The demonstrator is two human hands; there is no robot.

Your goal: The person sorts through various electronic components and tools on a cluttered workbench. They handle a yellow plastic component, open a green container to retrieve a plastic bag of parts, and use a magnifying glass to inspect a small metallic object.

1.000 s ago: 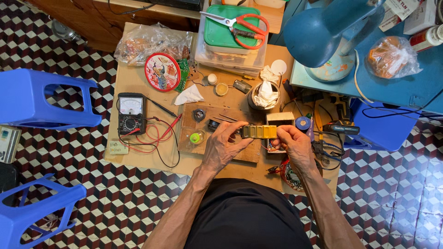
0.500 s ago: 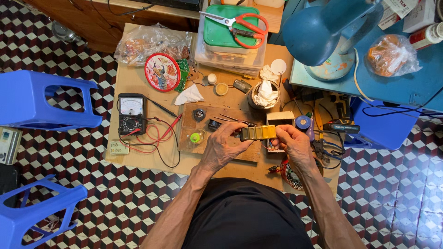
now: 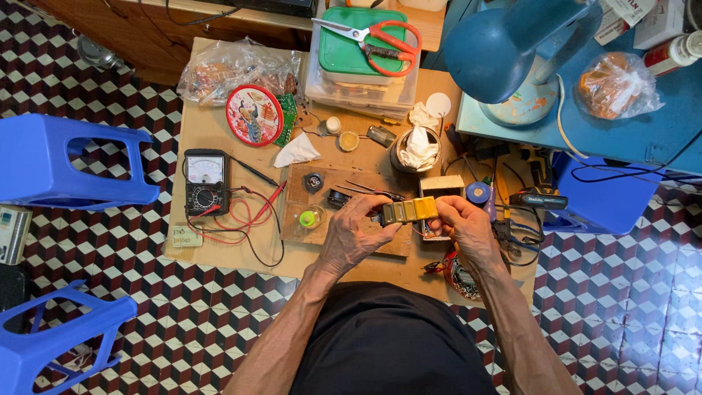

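A yellow-olive ribbed block (image 3: 411, 211), like a small battery pack, is held between both hands above a low wooden work board (image 3: 336, 241). My left hand (image 3: 355, 235) grips its left end with the fingers curled around it. My right hand (image 3: 462, 225) pinches its right end. Tweezers (image 3: 369, 190) and small dark parts (image 3: 313, 181) lie on the board just beyond the hands. A small green-and-yellow round part (image 3: 307, 218) sits to the left of my left hand.
An analog multimeter (image 3: 206, 181) with red and black leads lies at the left. Further back are a round tin (image 3: 254, 115), a plastic bag (image 3: 234, 67), stacked boxes with orange scissors (image 3: 380, 40) and a cup of tissue (image 3: 418, 150). A blue lamp (image 3: 504, 51) stands right; blue stools (image 3: 66, 161) flank the floor.
Both hands stay on the ribbed block. It has shifted very slightly upward and tilted a little between the fingers; nothing else on the table has moved.
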